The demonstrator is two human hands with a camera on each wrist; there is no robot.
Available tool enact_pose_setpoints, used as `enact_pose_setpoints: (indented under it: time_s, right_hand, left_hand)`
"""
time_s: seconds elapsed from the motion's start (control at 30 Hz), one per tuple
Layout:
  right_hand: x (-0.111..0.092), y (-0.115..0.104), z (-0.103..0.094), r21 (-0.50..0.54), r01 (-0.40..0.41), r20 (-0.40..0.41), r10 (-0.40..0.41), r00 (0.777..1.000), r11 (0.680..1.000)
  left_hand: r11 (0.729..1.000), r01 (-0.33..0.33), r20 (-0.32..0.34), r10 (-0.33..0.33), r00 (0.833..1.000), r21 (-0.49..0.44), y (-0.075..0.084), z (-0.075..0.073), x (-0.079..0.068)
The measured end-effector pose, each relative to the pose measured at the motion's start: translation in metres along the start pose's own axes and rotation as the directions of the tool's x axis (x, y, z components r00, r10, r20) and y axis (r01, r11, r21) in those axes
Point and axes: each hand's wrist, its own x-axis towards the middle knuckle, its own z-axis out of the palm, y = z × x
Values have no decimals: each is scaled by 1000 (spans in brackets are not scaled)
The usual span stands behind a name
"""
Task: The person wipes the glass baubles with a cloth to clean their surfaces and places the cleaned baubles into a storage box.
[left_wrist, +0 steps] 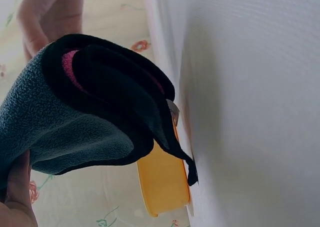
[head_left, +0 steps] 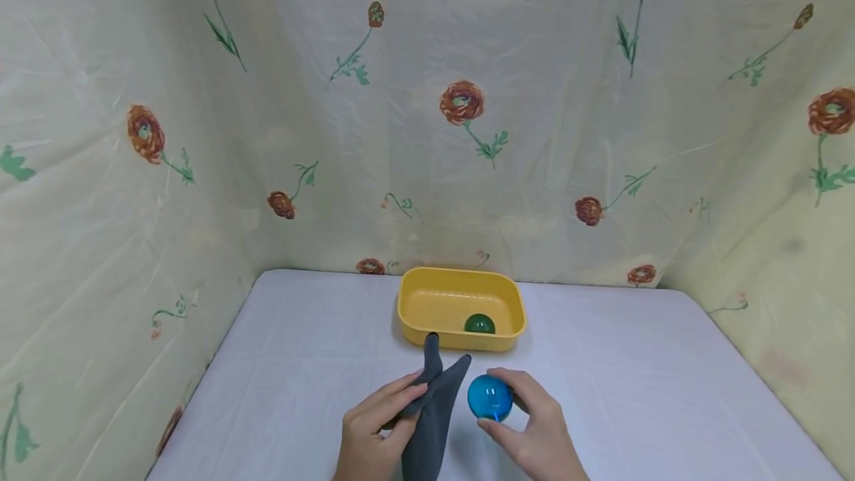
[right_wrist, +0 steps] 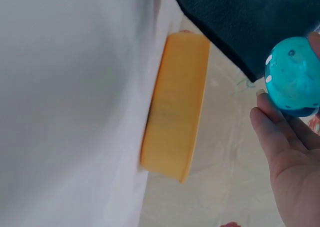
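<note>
My right hand (head_left: 531,421) pinches a clear blue ball (head_left: 490,397) between thumb and fingers, above the table. In the right wrist view the same ball (right_wrist: 294,77) looks turquoise with bright glints. My left hand (head_left: 381,425) grips a folded dark grey cloth (head_left: 430,421), just left of the ball; its dark-edged corners stick up toward the tray. The left wrist view shows the cloth (left_wrist: 75,122) with a dark border and a bit of pink between its folds. Cloth and ball are apart. A green ball (head_left: 479,324) lies in the yellow tray (head_left: 461,278), partly hidden by its front wall.
The tray stands near the back edge of a table with a white cover (head_left: 300,370), beyond both hands. A flower-patterned curtain (head_left: 401,132) hangs behind the table and along its left and right sides.
</note>
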Motion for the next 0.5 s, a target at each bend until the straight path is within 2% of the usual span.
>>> enact_pose_setpoints:
  time_s: [0.23,0.5]
  right_hand:
    - [0,-10,5,53,57,7,-57,998,997]
    - [-3,-18,11,102,102,57,-108,992,990]
  left_hand:
    - [999,40,1,-40,999,-10,1,0,0]
    - [997,78,-3,-78,997,6,3,1,-1]
